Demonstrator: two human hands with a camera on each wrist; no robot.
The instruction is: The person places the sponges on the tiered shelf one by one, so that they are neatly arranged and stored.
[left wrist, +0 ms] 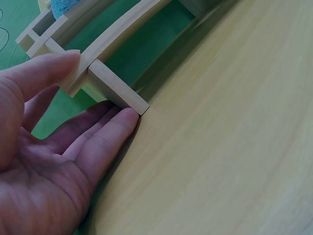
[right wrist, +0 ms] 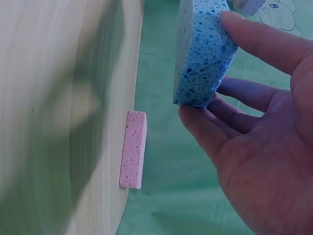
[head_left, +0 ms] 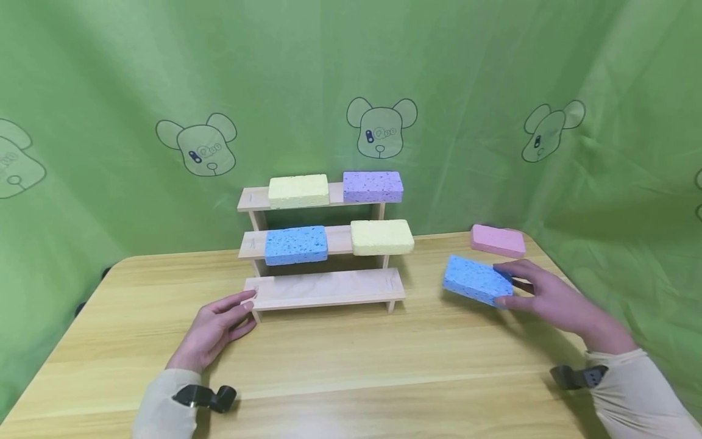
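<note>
A three-tier wooden display stand [head_left: 329, 289] stands on the table. At the left end of its lowest tier is my left hand [head_left: 214, 329]; in the left wrist view the thumb [left wrist: 61, 66] lies against the board's edge and the other fingers touch the leg [left wrist: 117, 88]. To the right of the stand, my right hand [head_left: 554, 299] holds a blue sponge [head_left: 476, 280] above the table, pinched between thumb and fingers. In the right wrist view this blue sponge [right wrist: 203, 58] is tilted, its pitted side showing.
A pale yellow sponge [head_left: 298, 191] and a purple sponge [head_left: 373, 186] sit on the top tier. Another blue sponge [head_left: 296, 245] and a second yellow sponge [head_left: 382, 236] occupy the middle tier. A pink sponge [head_left: 497, 241] lies at the table's back right corner, before a green curtain [head_left: 466, 73].
</note>
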